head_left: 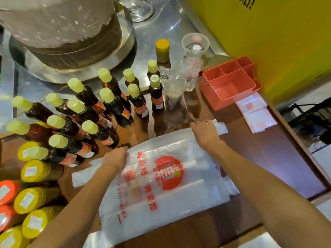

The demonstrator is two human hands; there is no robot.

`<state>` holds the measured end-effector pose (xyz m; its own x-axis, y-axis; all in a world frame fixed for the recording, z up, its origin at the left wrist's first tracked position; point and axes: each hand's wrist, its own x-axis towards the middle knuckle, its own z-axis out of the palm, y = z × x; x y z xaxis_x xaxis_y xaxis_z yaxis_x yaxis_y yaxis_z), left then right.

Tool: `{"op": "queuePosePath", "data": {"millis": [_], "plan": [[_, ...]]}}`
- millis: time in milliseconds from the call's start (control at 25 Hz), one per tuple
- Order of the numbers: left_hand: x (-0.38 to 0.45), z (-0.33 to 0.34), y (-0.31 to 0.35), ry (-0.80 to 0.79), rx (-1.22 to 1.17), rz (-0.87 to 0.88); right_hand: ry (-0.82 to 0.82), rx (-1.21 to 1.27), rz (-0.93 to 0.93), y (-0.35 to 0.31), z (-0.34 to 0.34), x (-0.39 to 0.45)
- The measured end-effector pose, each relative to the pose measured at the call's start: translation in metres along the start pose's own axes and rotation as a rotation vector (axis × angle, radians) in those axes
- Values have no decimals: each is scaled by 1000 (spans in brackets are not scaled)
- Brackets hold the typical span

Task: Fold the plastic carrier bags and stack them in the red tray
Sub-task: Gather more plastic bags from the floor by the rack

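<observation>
1. Your left hand pinches the bag at its left edge; your right hand grips its far corner.
2. The bag lies flat, near the red tray.
3. Your fingertips are hidden; bottles crowd the bag's left.

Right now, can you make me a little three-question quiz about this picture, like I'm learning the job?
1. True or false: the red tray already holds folded bags.
2. What are both hands gripping? A) a bottle B) the far edge of the plastic bag C) the tray
3. Fill in: the folded bags lie on the table just ____ the tray.

Key
1. False; its compartments look empty.
2. B; the left hand and right hand each hold a far corner.
3. Beside, on its near side, partly tucked under its edge.
</observation>
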<state>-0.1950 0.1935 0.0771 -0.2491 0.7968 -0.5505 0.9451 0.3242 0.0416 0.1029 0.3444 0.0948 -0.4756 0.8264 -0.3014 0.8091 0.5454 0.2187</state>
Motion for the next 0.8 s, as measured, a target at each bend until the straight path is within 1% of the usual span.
{"op": "queuePosePath", "data": {"millis": [120,200,320,440,640,800], "plan": [[-3,2,3,24,93,-31,19,38,41,1,2,5],[-9,4,6,126,92,-32,57,103,41,-1,-1,1],[-29,8,14,318,-35,78,186,164,-50,-17,-5,-16],[-55,6,27,415,-67,156,285,251,-143,-39,-21,-40],[-112,-12,39,541,-86,149,350,253,-218,-75,-71,-86],[-177,-29,40,628,-66,110,453,278,-292,-104,-107,-135]]}}
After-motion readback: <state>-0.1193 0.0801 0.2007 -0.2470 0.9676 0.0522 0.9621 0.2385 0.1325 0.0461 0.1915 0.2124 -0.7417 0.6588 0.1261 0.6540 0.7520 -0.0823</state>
